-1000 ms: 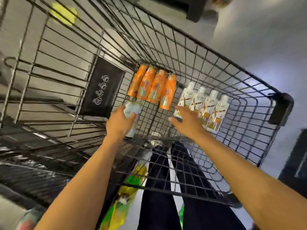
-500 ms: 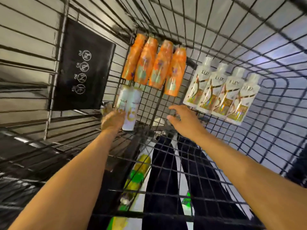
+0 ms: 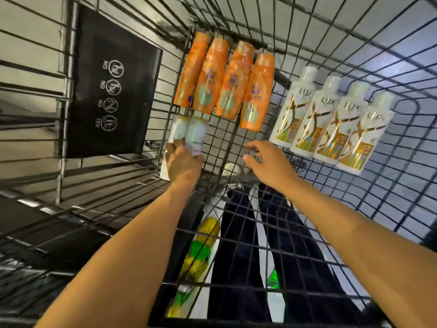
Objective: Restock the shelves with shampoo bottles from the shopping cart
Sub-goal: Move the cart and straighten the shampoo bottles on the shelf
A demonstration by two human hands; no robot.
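- Shopping cart [image 3: 354, 39] fills the frame, black wire mesh seen from above; both bare arms reach in from the bottom edge
- L hand [image 3: 183, 164], centre-left: fingers curled round the lower ends of the white btl pair [image 3: 191, 133], which lies side by side on the cart floor just below the orange row; label partly covered
- R hand [image 3: 272, 164], centre: fingers loose & spread, grasping nothing, over bare mesh; can't tell if it touches the wire
- Orange btls [image 3: 224, 79]: 4 in a row, upper centre, packed together
- Lux btls [image 3: 331, 119]: 4 white w/ gold labels, centre-right, side by side, just right of the R hand, apart from it
- Black sign [image 3: 111, 84] w/ round icons on the cart wall, upper left
- Yellow-green btl [image 3: 201, 256] shows thru the mesh, bottom centre, beside dark trouser legs [image 3: 236, 256]
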